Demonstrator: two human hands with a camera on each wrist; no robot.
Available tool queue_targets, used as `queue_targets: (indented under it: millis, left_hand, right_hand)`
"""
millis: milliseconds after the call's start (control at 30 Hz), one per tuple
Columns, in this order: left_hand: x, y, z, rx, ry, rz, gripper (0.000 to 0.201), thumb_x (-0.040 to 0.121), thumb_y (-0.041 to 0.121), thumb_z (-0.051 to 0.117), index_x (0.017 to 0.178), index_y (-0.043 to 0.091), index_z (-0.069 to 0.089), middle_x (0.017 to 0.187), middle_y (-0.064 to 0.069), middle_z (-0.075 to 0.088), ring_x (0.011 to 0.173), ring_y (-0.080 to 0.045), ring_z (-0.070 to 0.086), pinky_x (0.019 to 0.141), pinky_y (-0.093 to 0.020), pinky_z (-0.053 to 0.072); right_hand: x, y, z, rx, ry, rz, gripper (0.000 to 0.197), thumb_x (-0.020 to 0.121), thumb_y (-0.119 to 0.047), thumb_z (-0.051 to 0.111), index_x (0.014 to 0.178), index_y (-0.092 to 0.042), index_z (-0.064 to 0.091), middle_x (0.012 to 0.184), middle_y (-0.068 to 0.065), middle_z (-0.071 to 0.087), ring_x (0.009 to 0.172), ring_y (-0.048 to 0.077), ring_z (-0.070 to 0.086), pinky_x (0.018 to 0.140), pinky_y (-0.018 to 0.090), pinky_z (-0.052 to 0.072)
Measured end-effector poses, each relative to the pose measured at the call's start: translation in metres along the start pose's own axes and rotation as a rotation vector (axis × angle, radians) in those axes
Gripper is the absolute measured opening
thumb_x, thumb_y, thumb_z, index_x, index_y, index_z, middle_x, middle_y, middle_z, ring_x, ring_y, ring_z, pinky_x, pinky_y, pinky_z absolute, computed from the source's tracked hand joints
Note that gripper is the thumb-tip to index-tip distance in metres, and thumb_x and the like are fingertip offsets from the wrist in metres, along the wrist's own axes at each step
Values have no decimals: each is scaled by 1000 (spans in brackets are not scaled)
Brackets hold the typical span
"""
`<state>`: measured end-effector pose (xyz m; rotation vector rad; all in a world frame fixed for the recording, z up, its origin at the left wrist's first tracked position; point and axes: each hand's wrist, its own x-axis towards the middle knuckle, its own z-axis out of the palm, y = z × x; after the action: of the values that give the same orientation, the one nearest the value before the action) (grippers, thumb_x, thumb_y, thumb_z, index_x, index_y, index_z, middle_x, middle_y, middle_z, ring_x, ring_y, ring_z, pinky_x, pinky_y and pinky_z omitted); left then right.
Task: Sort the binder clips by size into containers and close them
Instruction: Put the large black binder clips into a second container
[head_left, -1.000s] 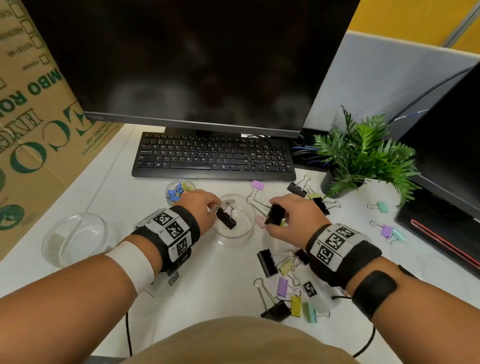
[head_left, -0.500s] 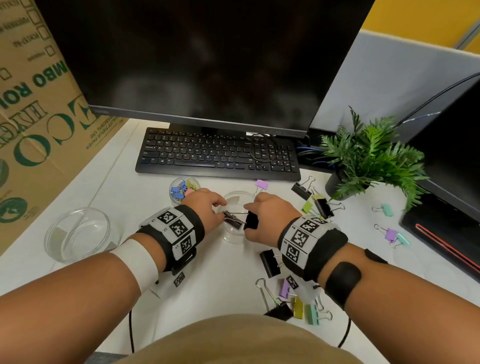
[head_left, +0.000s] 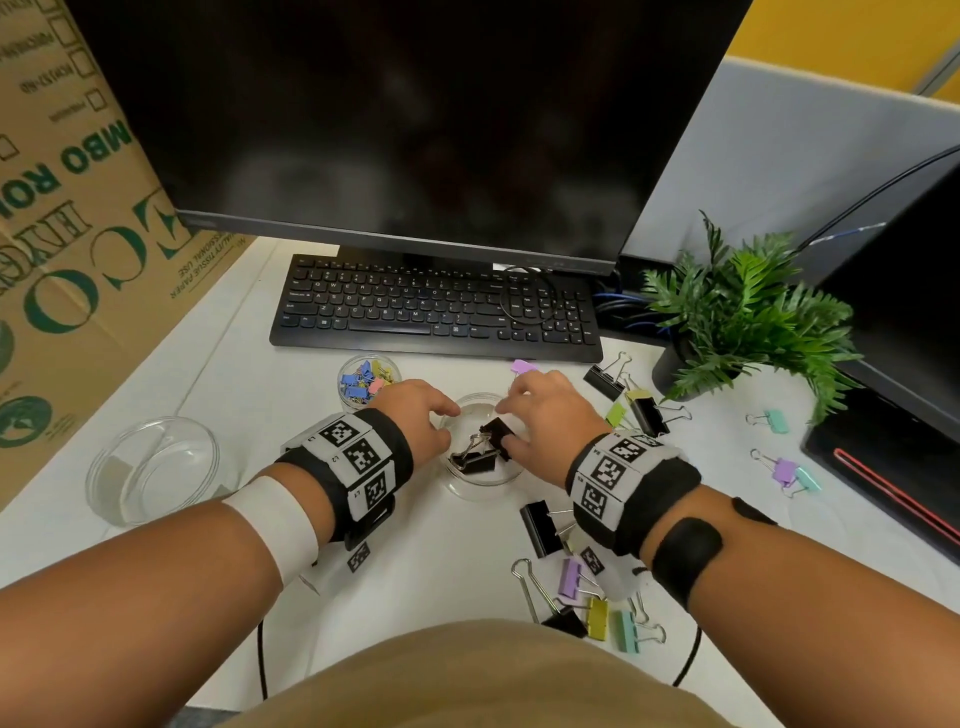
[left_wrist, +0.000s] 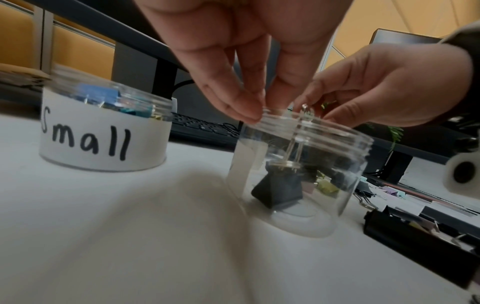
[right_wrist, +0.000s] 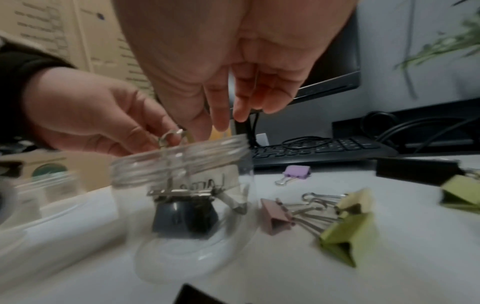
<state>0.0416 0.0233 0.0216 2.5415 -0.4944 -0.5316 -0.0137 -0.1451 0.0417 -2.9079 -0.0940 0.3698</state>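
"Holding that jar (head_left: 480, 452) why?"

"My left hand (head_left: 415, 415) pinches its rim so it stays put on the counter (head_left: 249, 395). My right hand (head_left: 545, 415), fingers loose and empty, hangs above the black clips (head_left: 483, 447) inside."

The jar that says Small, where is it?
In the head view the Small jar sits left of the middle jar, just beyond the left hand and before the keyboard.
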Motion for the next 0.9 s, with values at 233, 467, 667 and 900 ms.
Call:
queue_targets:
  millis: [233,467,667,900]
  left_hand:
    - [0,8,2,-17,-5,3,32,84,15,62,114,23,66,118,0,60,105,-18,59,95,-27,44]
    - [-4,12,3,-28,-25,5,33,85,17,62,116,25,65,117,1,60,98,-17,61,92,-26,45]
    - [-6,12,3,-23,-32,-15,34,89,21,60,122,28,61,119,4,61,104,-17,59,96,-26,43]
    - [1,16,9,-82,-5,-48,32,88,19,61,119,27,63,117,2,60,99,-20,63,97,-34,47]
  right_hand:
    - [-13,12,3,47,-26,32,39,90,-37,55,128,-26,55,121,-2,50,118,18,39,100,31,36]
    - [-10,11,13,89,-77,-2,24,90,-37,55,109,-36,68,105,-10,44,109,17,36,99,35,37]
    - [-21,34,13,268,91,217,7,88,-17,54,93,-20,57,105,-5,42,98,13,45,85,24,39]
    - [-38,24,28,50,-335,234,23,81,-37,63,90,-22,48,96,-1,52,89,18,55,80,32,50]
